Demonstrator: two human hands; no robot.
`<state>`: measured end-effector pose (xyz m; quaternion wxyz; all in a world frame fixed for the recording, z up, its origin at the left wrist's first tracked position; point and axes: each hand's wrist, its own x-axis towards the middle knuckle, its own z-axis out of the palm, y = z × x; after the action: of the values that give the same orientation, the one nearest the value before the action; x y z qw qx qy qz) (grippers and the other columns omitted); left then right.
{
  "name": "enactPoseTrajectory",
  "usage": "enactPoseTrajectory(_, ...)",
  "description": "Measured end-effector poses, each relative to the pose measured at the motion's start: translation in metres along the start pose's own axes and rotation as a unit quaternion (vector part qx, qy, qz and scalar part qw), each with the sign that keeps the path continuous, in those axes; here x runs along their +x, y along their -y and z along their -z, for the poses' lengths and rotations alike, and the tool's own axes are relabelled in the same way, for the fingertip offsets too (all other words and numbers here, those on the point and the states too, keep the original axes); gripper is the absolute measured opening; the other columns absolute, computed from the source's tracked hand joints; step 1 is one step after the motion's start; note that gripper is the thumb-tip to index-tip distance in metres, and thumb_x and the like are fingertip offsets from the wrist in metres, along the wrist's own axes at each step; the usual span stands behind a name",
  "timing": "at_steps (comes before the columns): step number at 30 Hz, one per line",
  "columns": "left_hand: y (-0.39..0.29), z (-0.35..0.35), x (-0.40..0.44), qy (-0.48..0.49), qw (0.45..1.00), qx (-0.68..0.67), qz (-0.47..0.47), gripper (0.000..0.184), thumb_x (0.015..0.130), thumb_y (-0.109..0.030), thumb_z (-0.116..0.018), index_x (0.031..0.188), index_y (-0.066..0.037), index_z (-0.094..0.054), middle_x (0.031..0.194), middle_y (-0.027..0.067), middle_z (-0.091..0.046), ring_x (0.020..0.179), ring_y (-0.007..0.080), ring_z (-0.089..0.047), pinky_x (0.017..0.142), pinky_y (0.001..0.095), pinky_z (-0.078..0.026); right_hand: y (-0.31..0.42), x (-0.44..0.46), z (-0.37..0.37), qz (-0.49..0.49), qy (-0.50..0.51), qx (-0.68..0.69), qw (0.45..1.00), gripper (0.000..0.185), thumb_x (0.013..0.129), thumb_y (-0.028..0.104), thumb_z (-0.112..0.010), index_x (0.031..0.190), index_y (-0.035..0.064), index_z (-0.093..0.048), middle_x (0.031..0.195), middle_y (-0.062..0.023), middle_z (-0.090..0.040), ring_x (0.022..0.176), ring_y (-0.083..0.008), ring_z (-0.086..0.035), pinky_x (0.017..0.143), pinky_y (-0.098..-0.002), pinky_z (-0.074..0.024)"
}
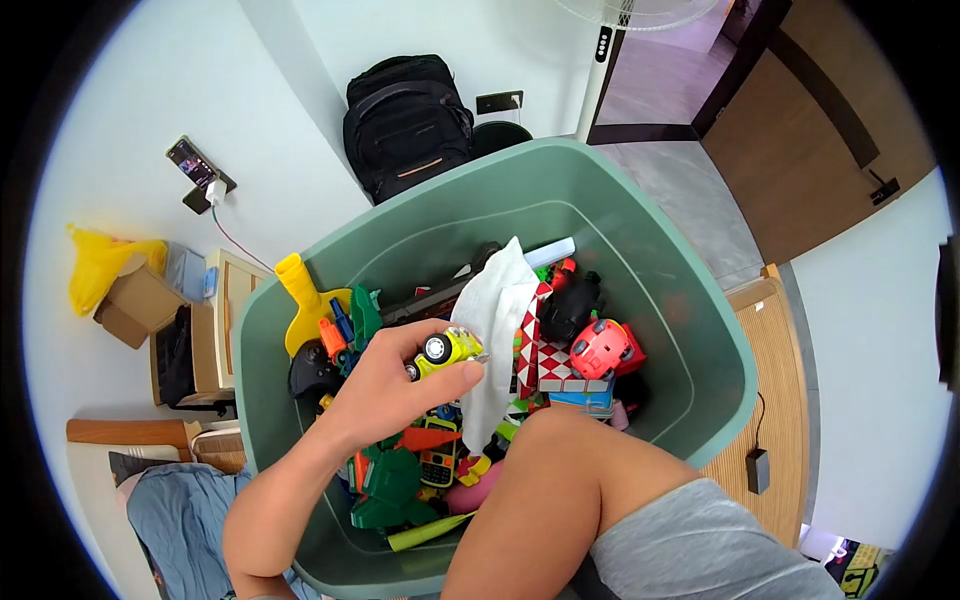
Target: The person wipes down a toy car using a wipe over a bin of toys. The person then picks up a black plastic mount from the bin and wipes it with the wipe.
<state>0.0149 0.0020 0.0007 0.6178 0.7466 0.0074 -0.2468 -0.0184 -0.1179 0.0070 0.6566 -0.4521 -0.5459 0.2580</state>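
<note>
My left hand (395,385) is closed around a small yellow-green toy car (447,349) with black wheels, pinched between thumb and fingers. It is above a large green plastic tub (690,300) full of toys. Just right of the car lies a white cloth (490,320). Beyond it are a red-and-white checkered piece (560,365), a round red toy (603,349) and a black toy (570,308). Below the hand sit a dark green toy (392,485) and a yellow toy phone (439,455). My right hand is out of view.
My bent knee (560,460) reaches over the tub's near right side. A yellow scoop (305,305) leans at the left rim. Behind the tub stand a black backpack (410,125) and a white fan pole (598,80). A wooden bench (765,400) is on the right.
</note>
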Motion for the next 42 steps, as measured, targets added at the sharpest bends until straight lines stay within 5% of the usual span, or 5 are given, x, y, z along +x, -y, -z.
enactPoseTrajectory(33,0.006,-0.003,0.001,-0.043,0.998,-0.044,-0.001,0.032,0.089,-0.032,-0.07,0.095,0.0,-0.066,0.076,-0.0003,-0.062,0.069,0.0056,-0.055,0.064,0.0231,-0.045,0.008,0.029,-0.08,-0.112,0.235,0.172,0.95,0.013,0.081,0.016,-0.064,0.083,0.0027,-0.065,0.077,-0.0063,-0.059,0.078,-0.0211,-0.06,0.075,-0.0364,-0.0476)
enactPoseTrajectory(37,-0.002,-0.002,-0.001,-0.056,0.996,-0.069,-0.007,0.028,0.09,-0.029,-0.068,0.091,-0.001,-0.065,0.074,-0.001,-0.061,0.069,0.0054,-0.055,0.064,0.0229,-0.045,0.058,0.045,0.011,-0.227,0.135,0.145,0.953,0.016,0.092,0.017,-0.062,0.098,0.0024,-0.066,0.081,-0.0053,-0.063,0.082,-0.0144,-0.062,0.075,-0.0299,-0.0478)
enactPoseTrajectory(39,-0.013,-0.007,-0.001,-0.155,0.976,-0.09,0.122,0.025,0.091,-0.027,-0.067,0.092,-0.002,-0.065,0.075,-0.0004,-0.061,0.069,0.0052,-0.056,0.064,0.0225,-0.046,0.046,0.037,0.039,-0.108,-0.067,-0.058,0.99,0.015,0.091,0.015,-0.061,0.096,0.0011,-0.067,0.075,-0.0028,-0.063,0.073,-0.0081,-0.059,0.067,-0.0257,-0.0461)
enactPoseTrajectory(41,0.005,-0.016,-0.015,-0.174,0.876,-0.437,-0.107,0.04,0.092,-0.03,-0.065,0.119,-0.002,-0.056,0.091,0.0059,-0.066,0.08,0.012,-0.062,0.075,0.0284,-0.053,0.051,0.038,0.078,-0.157,-0.212,0.019,0.964,0.016,0.087,0.015,-0.061,0.084,0.0008,-0.067,0.068,-0.0011,-0.06,0.063,-0.0043,-0.054,0.053,-0.024,-0.0422)
enactPoseTrajectory(42,0.005,-0.002,-0.005,-0.142,0.941,-0.302,-0.062,0.034,0.092,-0.03,-0.065,0.109,-0.002,-0.06,0.087,0.0051,-0.065,0.078,0.0108,-0.062,0.073,0.0264,-0.051,0.047,0.037,0.097,-0.104,-0.268,-0.044,0.957,0.016,0.088,0.015,-0.061,0.087,0.0001,-0.067,0.071,-0.0008,-0.061,0.066,-0.0036,-0.054,0.056,-0.023,-0.0432)
